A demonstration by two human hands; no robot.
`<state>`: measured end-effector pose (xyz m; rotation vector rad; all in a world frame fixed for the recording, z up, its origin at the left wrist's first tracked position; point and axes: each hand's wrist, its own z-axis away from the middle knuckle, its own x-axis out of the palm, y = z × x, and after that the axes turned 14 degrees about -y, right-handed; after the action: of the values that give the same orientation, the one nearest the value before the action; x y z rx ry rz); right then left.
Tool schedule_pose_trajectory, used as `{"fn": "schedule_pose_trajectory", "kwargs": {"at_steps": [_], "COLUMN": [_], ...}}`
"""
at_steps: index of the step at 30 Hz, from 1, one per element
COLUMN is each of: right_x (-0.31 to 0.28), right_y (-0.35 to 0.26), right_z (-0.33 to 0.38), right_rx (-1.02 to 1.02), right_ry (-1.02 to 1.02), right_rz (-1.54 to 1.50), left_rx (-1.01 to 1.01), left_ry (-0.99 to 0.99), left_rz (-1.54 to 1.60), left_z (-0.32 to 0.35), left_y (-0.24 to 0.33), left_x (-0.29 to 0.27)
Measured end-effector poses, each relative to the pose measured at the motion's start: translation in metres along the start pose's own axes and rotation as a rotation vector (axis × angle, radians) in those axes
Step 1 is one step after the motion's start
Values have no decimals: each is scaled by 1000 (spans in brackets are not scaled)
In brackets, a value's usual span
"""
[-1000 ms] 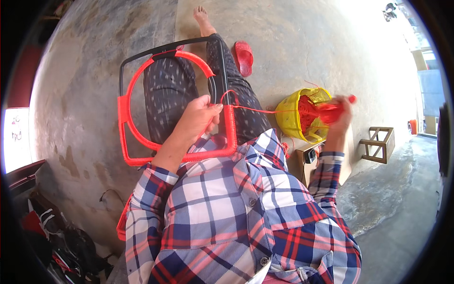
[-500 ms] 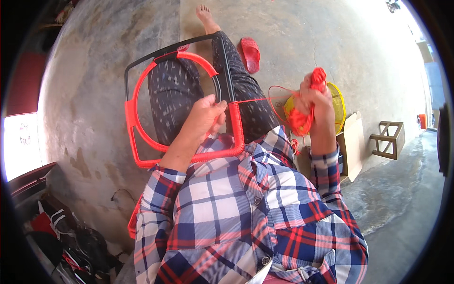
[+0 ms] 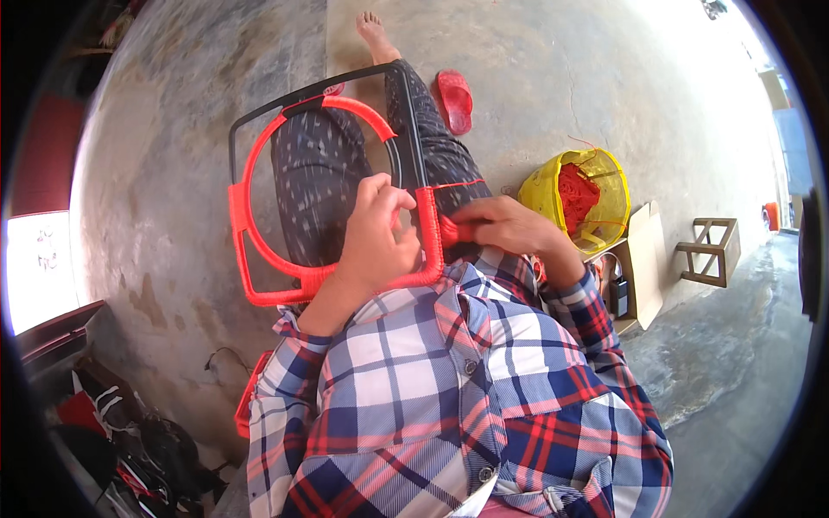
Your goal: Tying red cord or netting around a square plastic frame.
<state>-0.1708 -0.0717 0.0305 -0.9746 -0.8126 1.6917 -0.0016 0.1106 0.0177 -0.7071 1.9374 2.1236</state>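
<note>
A black rectangular frame [image 3: 321, 83] with an inner ring lies across my lap, partly wrapped in red cord [image 3: 435, 233]. My left hand [image 3: 376, 231] is inside its right part, fingers bent and apart beside the wrapped right bar, with nothing visible in them. Just outside that bar, my right hand [image 3: 511, 226] is closed on a bundle of red cord [image 3: 456, 231], partly hidden by the fingers. A thin strand runs from the frame's right side over my thigh. The upper right stretch of frame and ring shows bare black.
To the right stand a yellow basket [image 3: 542, 188] holding red cord [image 3: 577, 200] and an open cardboard box [image 3: 646, 268]. Beyond is a small wooden stool [image 3: 710, 254]. A red slipper [image 3: 455, 102] lies near my foot. Dark clutter [image 3: 147, 440] fills the lower left.
My right hand has come down and left with the cord bundle, from above the basket to the frame's right bar. My left hand has let go of the frame and its fingers have loosened.
</note>
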Motion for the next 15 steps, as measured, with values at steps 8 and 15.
{"fn": "schedule_pose_trajectory", "kwargs": {"at_steps": [8, 15], "right_x": [-4, -6], "right_y": [-10, -20], "right_z": [-54, -52], "right_rx": [-192, -290], "right_ry": [-265, 433], "right_rz": [-465, -605], "left_rx": [0, 116], "left_ry": [34, 70], "left_rz": [-271, -128], "left_z": [3, 2], "left_y": [6, -13], "left_x": [7, -7]}}
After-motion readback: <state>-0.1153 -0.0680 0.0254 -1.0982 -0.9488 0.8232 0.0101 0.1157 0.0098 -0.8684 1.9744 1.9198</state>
